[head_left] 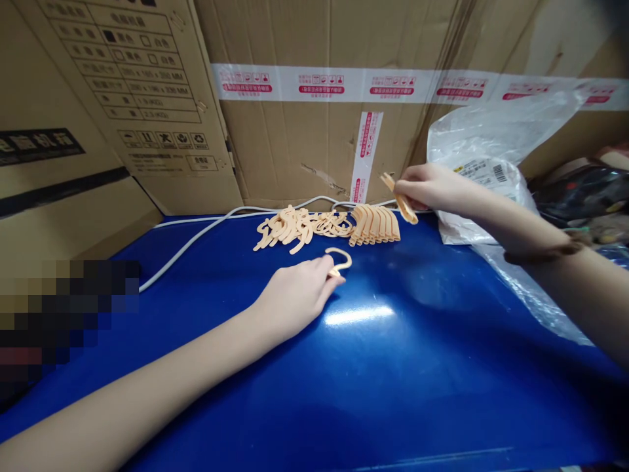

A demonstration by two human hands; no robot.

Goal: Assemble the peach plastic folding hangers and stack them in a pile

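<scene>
My left hand (308,288) is closed in a pinch over the middle of the blue tabletop. A beige hook (347,260) sticks out from its fingertips, its base partly hidden by them. My right hand (427,189) is raised at the back right, its fingers closed on a curved beige piece (405,208). Just left of that hand, a neat row of curved, hollow-ended beige pieces (376,225) lies on the table. Loose beige hooks (333,224) lie beside the row. Farther left is a jumbled heap of flat curved beige pieces (285,229).
Large cardboard boxes (295,144) wall off the back and left of the blue tabletop (393,393). A clear plastic bag (466,223) with a label lies at the right. A white cable (181,262) runs along the back and left. Dark wrapped items (574,193) sit far right.
</scene>
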